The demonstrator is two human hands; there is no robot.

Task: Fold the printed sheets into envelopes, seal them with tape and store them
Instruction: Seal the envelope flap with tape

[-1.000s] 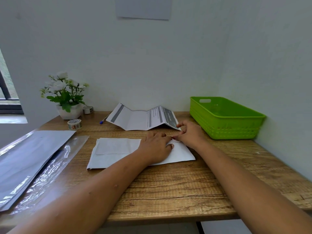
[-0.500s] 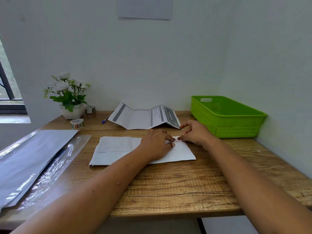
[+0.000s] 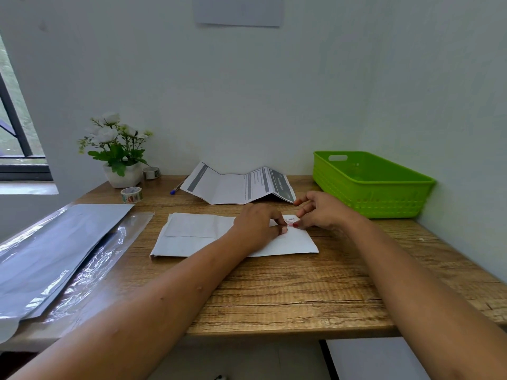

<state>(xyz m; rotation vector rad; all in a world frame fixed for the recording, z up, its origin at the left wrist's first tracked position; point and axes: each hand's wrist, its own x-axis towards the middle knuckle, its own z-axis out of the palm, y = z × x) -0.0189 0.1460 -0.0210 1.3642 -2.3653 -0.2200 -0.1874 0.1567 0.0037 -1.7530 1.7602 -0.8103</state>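
Note:
A white folded envelope [image 3: 192, 237] lies flat in the middle of the wooden table [image 3: 274, 292]. My left hand [image 3: 255, 226] presses down on its right half, fingers curled, one fingertip on a short strip of patterned tape [image 3: 290, 222] near the top edge. My right hand [image 3: 321, 212] hovers at the envelope's top right corner with fingers spread and only the thumb tip touching the strip. Behind them a zigzag-creased printed sheet [image 3: 236, 187] stands against the wall. A patterned tape roll [image 3: 131, 194] sits at the back left. The green basket [image 3: 384, 185] at the back right looks empty.
A potted white flower [image 3: 120, 174] and a second tape roll [image 3: 151, 172] stand at the back left corner. A blue pen [image 3: 175, 189] lies beside the printed sheet. Shiny plastic sleeves holding grey sheets [image 3: 55, 248] cover the table's left side.
My right hand has gone from a pinch to spread fingers and moved slightly right. The tape strip now shows between the two hands. My left hand stays pressed on the envelope.

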